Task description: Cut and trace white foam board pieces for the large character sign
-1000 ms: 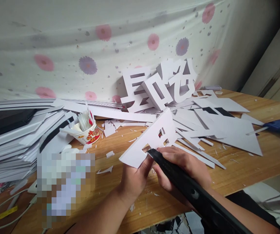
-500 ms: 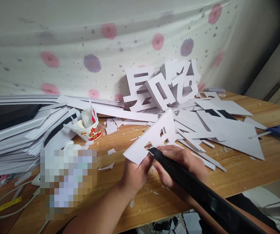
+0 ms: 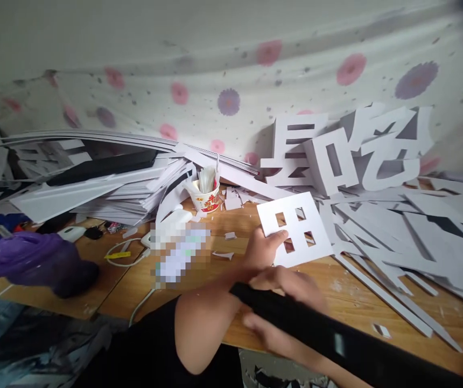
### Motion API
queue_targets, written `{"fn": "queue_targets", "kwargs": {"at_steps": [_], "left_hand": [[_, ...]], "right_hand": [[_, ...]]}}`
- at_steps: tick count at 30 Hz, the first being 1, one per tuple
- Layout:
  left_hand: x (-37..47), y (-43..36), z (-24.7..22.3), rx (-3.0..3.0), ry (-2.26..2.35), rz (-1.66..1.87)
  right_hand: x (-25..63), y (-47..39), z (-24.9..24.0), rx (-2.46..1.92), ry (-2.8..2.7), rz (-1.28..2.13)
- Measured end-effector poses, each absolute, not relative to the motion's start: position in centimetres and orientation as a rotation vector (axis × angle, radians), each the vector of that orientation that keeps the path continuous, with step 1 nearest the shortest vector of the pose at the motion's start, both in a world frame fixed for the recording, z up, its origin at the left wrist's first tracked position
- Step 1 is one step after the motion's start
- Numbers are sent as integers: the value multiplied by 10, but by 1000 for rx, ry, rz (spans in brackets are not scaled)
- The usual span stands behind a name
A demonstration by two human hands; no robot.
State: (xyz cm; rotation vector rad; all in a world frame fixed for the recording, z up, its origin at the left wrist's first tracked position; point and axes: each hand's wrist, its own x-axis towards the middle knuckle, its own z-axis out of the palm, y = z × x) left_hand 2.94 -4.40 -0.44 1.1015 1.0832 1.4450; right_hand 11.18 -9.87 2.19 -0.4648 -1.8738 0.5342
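A white foam-board square (image 3: 314,242) with several small square windows cut through it is tilted up above the table. My left hand (image 3: 260,249) pinches it at the lower left edge, thumb over the front. Close by, below the board, my right hand (image 3: 302,288) is closed and slightly blurred around a long black bar-shaped tool (image 3: 328,328). That tool runs from the lower right toward my left wrist, its tip apart from the board. Its exact kind does not show, and it hides part of the right hand.
White cut-out characters (image 3: 296,145) lean at the back right, with foam-board scraps (image 3: 429,237) before them. A paper cup (image 3: 206,199) holds thin sticks beside stacked sheets (image 3: 114,194). A purple object (image 3: 33,256), a white cable (image 3: 138,307) and a pixelated patch are at left.
My view has swung left, bringing the purple object in. The board has turned to face me more squarely, and the right hand with the black tool has drawn back from it.
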Motion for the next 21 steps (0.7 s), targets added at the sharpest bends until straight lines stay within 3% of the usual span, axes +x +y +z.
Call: {"fn": "queue_targets", "kwargs": {"at_steps": [6, 11, 21], "left_hand": [[27, -25, -4, 836, 935, 1402], [31, -34, 1, 770, 832, 1318], [29, -38, 1, 855, 801, 1276]], "right_hand": [[197, -72, 15, -1088, -1323, 180], [226, -52, 11, -1306, -1097, 27], [218, -34, -30, -1091, -1191, 371]]}}
